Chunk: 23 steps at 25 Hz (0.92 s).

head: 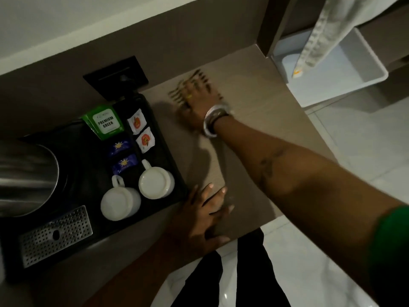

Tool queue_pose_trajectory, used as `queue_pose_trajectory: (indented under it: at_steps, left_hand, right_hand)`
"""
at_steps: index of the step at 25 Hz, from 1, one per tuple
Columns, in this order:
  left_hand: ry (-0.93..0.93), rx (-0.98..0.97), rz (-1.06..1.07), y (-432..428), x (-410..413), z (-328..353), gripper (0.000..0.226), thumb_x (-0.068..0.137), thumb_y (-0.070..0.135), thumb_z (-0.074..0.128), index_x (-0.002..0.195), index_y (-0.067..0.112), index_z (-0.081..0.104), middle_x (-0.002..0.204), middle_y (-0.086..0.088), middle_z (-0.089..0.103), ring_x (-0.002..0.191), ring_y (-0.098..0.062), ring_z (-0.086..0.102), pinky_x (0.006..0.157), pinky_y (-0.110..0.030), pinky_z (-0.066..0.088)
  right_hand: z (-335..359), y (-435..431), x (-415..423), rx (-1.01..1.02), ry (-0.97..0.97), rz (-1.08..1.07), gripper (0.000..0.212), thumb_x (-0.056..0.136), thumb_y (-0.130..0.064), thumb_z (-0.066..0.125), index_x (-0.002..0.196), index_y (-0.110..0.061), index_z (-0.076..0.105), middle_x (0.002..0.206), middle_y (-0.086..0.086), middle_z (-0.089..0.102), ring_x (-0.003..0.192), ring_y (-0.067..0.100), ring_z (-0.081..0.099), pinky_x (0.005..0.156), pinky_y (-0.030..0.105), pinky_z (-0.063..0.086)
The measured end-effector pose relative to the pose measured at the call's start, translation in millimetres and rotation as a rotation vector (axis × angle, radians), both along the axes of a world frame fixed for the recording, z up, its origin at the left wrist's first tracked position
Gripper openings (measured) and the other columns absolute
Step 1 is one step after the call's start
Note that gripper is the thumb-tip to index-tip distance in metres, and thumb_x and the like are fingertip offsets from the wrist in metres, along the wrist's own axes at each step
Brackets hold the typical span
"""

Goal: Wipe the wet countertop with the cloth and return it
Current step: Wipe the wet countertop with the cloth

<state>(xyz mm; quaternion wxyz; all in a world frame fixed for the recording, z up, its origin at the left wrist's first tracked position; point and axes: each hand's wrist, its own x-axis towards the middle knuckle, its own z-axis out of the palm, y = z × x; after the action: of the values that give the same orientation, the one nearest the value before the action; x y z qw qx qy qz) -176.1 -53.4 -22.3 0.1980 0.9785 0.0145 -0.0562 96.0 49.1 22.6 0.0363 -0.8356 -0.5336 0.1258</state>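
Observation:
A beige countertop (250, 134) runs from the back wall to its front edge near me. Motion blurs a pale cloth with dark stripes (184, 90) that lies on the countertop's far part. My right hand (200, 105), with a bangle at the wrist, presses down on top of the cloth and covers most of it. My left hand (205, 216) rests flat on the countertop near the front edge, fingers apart, beside the black tray (168, 138). It holds nothing.
The black tray on the left carries a steel kettle (26, 173), two upturned white mugs (120, 200), tea sachets and a green tea packet (106, 122). A black wall socket (115, 77) sits behind it. A white bin (345, 63) stands on the tiled floor at right, under a hanging towel (321, 32).

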Motion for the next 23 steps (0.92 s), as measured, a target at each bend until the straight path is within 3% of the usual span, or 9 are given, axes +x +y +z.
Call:
queue_pose_trajectory:
  at_steps: [4,6,9,11,12,15,16,21,23]
  left_hand:
    - [0.025,0.06,-0.032,-3,1,8,0.072,0.099,0.076,0.042,0.158,0.034,0.045,0.176,-0.002,0.017,0.16,-0.036,0.01,0.123,-0.062,0.014]
    - [0.008,0.093,-0.034,-2,2,6,0.072,0.098,0.075,0.044,0.155,0.032,0.047,0.174,-0.005,0.022,0.158,-0.038,0.017,0.122,-0.062,0.017]
    - [0.024,0.146,-0.04,-2,0,3,0.071,0.102,0.077,0.033,0.159,0.036,0.039,0.176,-0.002,0.014,0.16,-0.036,0.013,0.125,-0.059,0.009]
    - [0.015,0.132,-0.023,0,1,2,0.073,0.102,0.079,0.03,0.16,0.036,0.037,0.176,-0.001,0.012,0.161,-0.034,0.01,0.126,-0.057,0.007]
    - [-0.002,0.13,-0.025,-2,0,3,0.072,0.101,0.078,0.033,0.159,0.035,0.041,0.175,-0.002,0.017,0.16,-0.035,0.014,0.125,-0.058,0.009]
    - [-0.057,0.151,-0.045,-2,1,5,0.075,0.091,0.074,0.053,0.152,0.031,0.052,0.17,-0.009,0.033,0.154,-0.04,0.029,0.122,-0.059,0.017]
    - [-0.066,0.161,-0.048,-2,1,7,0.076,0.089,0.073,0.055,0.152,0.031,0.052,0.169,-0.01,0.034,0.153,-0.041,0.03,0.121,-0.06,0.018]
    - [-0.024,0.182,-0.042,-3,1,6,0.076,0.092,0.074,0.05,0.155,0.032,0.05,0.172,-0.009,0.029,0.155,-0.041,0.028,0.121,-0.062,0.021]
    - [-0.012,0.169,-0.048,-3,0,5,0.076,0.092,0.075,0.049,0.156,0.032,0.047,0.173,-0.008,0.025,0.156,-0.04,0.025,0.122,-0.062,0.019]
  right_hand:
    - [-12,-99,-57,0.034,-0.034,0.398,0.069,0.097,-0.064,0.026,0.154,-0.027,0.037,0.162,-0.001,0.033,0.153,0.026,0.024,0.122,0.048,0.012]
    - [-17,-136,-11,0.038,-0.053,0.262,0.071,0.096,-0.066,0.022,0.156,-0.03,0.032,0.163,-0.001,0.031,0.153,0.025,0.025,0.123,0.045,0.012]
    - [-8,-146,80,0.002,-0.074,-0.224,0.078,0.094,-0.071,0.016,0.16,-0.028,0.022,0.167,-0.001,0.019,0.155,0.025,0.015,0.124,0.046,0.009]
    - [2,-131,78,-0.026,-0.037,-0.409,0.078,0.096,-0.069,0.018,0.161,-0.026,0.02,0.168,-0.001,0.013,0.156,0.026,0.007,0.125,0.048,0.004]
    - [1,-129,56,-0.028,-0.03,-0.354,0.078,0.097,-0.069,0.018,0.16,-0.025,0.021,0.168,0.0,0.014,0.156,0.026,0.008,0.125,0.048,0.004]
    - [-11,-189,-39,-0.033,-0.033,0.118,0.076,0.097,-0.071,0.014,0.16,-0.029,0.021,0.167,-0.002,0.017,0.156,0.024,0.013,0.124,0.05,0.008]
    - [-12,-219,-45,-0.018,-0.034,0.144,0.076,0.097,-0.072,0.011,0.16,-0.03,0.02,0.167,-0.003,0.017,0.155,0.024,0.015,0.123,0.052,0.01]
    - [-3,-231,36,-0.034,0.003,-0.59,0.08,0.095,-0.074,0.008,0.161,-0.03,0.013,0.169,-0.004,0.004,0.157,0.025,0.001,0.124,0.054,0.002]
    - [-6,-210,0,-0.042,-0.023,-0.494,0.078,0.096,-0.072,0.012,0.161,-0.029,0.014,0.169,-0.003,0.006,0.156,0.027,0.002,0.124,0.054,0.001]
